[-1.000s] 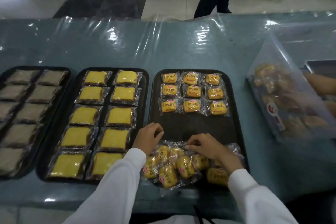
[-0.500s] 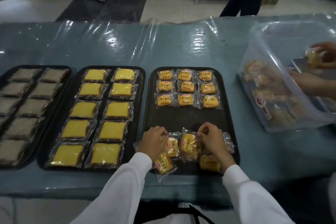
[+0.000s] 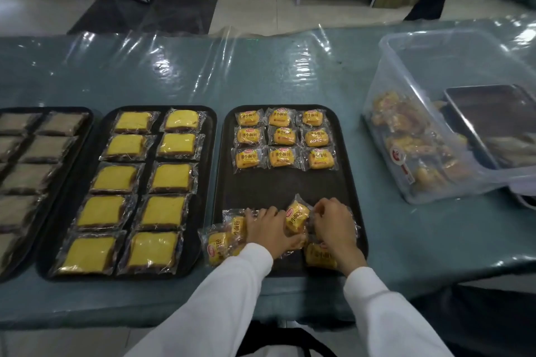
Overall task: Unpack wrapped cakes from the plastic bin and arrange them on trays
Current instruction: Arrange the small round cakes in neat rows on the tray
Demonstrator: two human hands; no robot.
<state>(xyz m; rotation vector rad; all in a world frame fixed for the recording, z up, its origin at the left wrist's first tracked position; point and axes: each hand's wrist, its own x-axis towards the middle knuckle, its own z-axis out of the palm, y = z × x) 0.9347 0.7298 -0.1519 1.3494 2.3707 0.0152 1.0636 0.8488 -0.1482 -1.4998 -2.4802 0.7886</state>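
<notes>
Loose pile of small wrapped cakes [image 3: 229,236] at the near edge of the right-hand black tray [image 3: 290,185], spilling over its near left corner. Tighter than 1 second ago, now bunched between both hands. Left hand [image 3: 269,229] flat over the pile, fingers straight. Right hand [image 3: 333,223] pinching 1 upright cake [image 3: 296,216]. 9 cakes [image 3: 282,138] in 3 rows at the far edge. Probably starting row 4. Plastic bin [image 3: 435,124] at the tabletop's right edge, cakes left inside.

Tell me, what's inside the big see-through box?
The plastic box holds a pile of wrapped cakes, orange-brown through its cloudy wall. How many, or what lies under the pile, can't be seen.
</notes>
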